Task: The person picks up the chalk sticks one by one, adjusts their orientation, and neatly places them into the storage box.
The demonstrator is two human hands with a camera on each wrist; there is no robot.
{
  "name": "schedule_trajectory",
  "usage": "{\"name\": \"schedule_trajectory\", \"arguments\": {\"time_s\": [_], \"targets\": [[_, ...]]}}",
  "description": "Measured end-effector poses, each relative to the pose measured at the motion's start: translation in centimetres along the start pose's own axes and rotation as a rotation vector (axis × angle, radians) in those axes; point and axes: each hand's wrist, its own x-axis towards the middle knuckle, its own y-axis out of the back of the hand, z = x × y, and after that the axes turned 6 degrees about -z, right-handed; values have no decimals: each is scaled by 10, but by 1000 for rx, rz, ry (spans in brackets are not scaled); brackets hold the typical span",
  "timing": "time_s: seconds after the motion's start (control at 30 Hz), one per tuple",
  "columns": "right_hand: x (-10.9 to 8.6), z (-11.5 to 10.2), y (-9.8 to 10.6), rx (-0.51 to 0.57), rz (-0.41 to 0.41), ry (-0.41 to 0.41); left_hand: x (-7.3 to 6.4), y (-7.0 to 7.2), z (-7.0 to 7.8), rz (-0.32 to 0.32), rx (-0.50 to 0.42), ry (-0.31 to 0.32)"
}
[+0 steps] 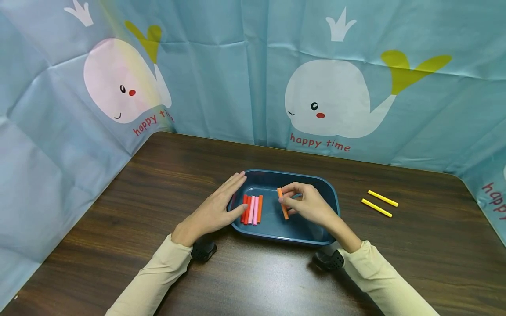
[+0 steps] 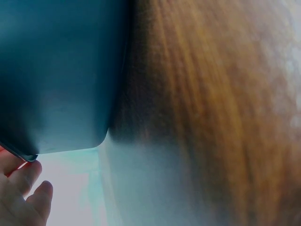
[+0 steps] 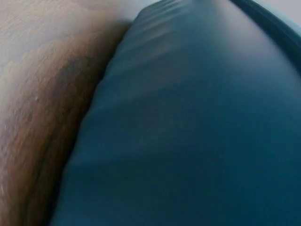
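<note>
A dark blue rectangular tray [image 1: 292, 239] stands on the table. My right hand [image 1: 310, 204] pinches a short orange stick [image 1: 284, 211], held at a slant over the tray's middle. My left hand [image 1: 213, 210] lies along the tray's left rim, its fingers straight and its thumb reaching over the inside. By that thumb, a row of sticks lies side by side in the tray: red sticks [image 1: 247, 217], pink sticks [image 1: 253, 210] and an orange stick [image 1: 259, 210]. In the left wrist view, fingertips [image 2: 42, 195] are beside the tray's rim. The right wrist view shows only the tray's outer wall [image 3: 178, 122] and table.
Two yellow sticks [image 1: 377, 208] lie roughly parallel on the wooden table [image 1: 178, 175], to the right of the tray. A light blue curtain [image 1: 221, 87] with printed whales hangs behind the table and along its sides.
</note>
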Motion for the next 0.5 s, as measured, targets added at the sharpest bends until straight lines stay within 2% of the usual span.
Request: {"name": "schedule_trajectory", "arguments": {"time_s": [0.3, 0.5], "targets": [[7, -4, -10, 35, -19, -16, 0, 0, 0, -2, -9, 0], [11, -7, -14, 67, -40, -55, 0, 0, 1, -3, -14, 0]]}}
